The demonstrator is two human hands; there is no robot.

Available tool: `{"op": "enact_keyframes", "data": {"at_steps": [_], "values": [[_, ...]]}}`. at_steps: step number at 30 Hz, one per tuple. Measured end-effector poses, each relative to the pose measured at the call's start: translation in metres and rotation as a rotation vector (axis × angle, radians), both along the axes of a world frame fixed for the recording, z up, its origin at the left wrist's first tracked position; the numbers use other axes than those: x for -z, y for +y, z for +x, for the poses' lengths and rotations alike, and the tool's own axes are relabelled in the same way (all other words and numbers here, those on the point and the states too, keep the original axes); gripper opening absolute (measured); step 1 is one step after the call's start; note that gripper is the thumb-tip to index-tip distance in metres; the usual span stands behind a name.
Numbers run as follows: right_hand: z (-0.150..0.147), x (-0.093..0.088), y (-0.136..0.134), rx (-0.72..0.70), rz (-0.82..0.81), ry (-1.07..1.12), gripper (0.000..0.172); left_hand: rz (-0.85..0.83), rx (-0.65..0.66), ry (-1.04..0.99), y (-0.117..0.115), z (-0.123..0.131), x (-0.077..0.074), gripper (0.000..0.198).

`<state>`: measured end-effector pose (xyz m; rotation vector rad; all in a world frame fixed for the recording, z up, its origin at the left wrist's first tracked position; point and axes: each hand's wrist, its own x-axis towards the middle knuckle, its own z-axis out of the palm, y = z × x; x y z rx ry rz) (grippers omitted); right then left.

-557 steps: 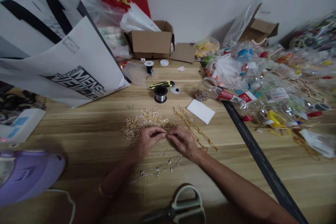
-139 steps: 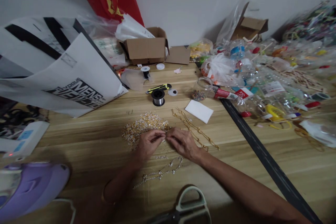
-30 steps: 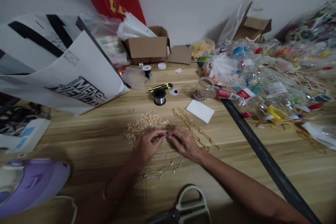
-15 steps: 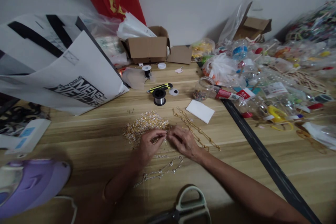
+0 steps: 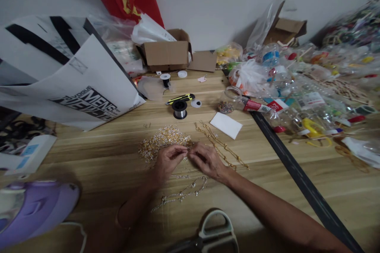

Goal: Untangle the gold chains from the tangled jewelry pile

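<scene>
both hands meet over the wooden table [image 5: 97, 158], just on the near edge of a heap of gold and silver beaded links [image 5: 162, 140]. the left hand [image 5: 167, 161] has its fingertips closed in a pinch, and the right hand [image 5: 208, 161] has thumb and forefinger drawn together against them. between them sits one beaded link [image 5: 187, 152], so small that its shape cannot be made out. a silver beaded chain [image 5: 181, 194] lies loose on the table just below the hands, and two gold chains [image 5: 221, 146] run away past the right hand's knuckles. further back are a spool of wire [image 5: 179, 109], a yellow utility knife [image 5: 181, 97] and a white card [image 5: 227, 125]; scissors [image 5: 213, 233] lie near the person's body. the link looks very light and, being metal wire with smooth beads, likely slippery and easy to bend. it seems best held by the fingertips at its wire ends rather than on the beads, with a gentle grip, since a dropped piece would vanish into the heap.
</scene>
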<state>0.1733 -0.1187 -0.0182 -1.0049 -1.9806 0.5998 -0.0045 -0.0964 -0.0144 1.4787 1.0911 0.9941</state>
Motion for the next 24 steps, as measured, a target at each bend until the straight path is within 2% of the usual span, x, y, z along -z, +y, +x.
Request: {"op": "enact_keyframes", "data": {"at_steps": [17,24], "values": [[0.0002,-0.0015,0.0001,0.021,0.000,-0.015,0.015,0.011,-0.020,0.006,0.0001,-0.0001,-0.0038,0.011],[0.0004,-0.0010,0.0003,0.011,-0.004,-0.010,0.014,0.066,-0.005,0.026,-0.0008,-0.0005,0.0017,0.011]]}}
